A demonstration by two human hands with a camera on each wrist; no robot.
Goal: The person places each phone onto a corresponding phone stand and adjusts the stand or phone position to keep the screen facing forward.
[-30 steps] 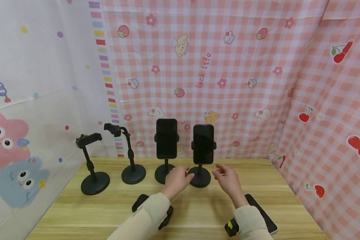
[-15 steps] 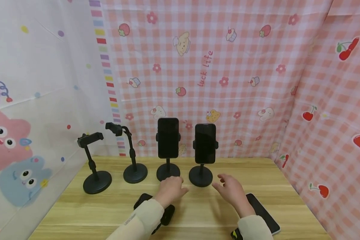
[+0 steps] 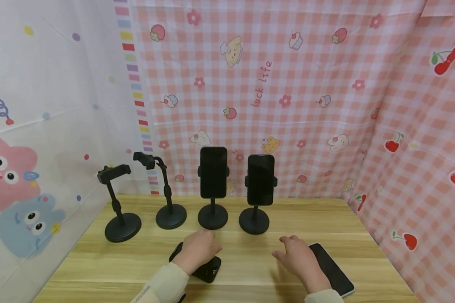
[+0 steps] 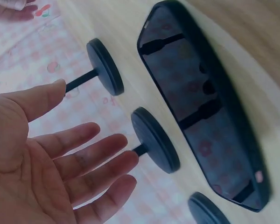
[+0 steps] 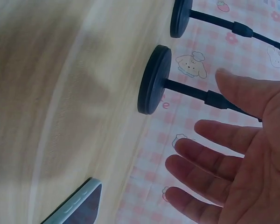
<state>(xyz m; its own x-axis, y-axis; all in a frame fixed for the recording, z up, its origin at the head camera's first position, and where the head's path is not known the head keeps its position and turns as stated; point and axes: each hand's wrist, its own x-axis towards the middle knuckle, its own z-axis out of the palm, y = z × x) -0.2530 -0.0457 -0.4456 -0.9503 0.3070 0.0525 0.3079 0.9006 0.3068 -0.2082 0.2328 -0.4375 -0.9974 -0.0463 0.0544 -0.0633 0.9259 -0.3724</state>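
Note:
My left hand (image 3: 199, 250) hovers over a black phone (image 3: 208, 270) lying on the table and partly hides it in the head view. In the left wrist view that hand (image 4: 74, 163) has loosely spread fingers and holds nothing; the phone (image 4: 196, 102) lies beyond the fingertips. On the right, my right hand (image 3: 299, 261) is above the table, just left of a light-edged phone (image 3: 331, 269). Its fingers (image 5: 205, 170) are relaxed, with nothing between them. Two stands at the back each hold an upright phone, the left one (image 3: 213, 172) and the right one (image 3: 260, 180).
Two phone stands with vacant clamps stand at the left: one (image 3: 123, 227) at the far left and one with a bent neck (image 3: 171, 216) beside it. The wooden table (image 3: 246, 261) ends at a pink checked cloth (image 3: 288, 126) behind and cloths at both sides.
Both hands have drawn back from the right upright phone and its stand. The left has moved left and nearer, over the lying phone; the right has moved nearer and slightly right.

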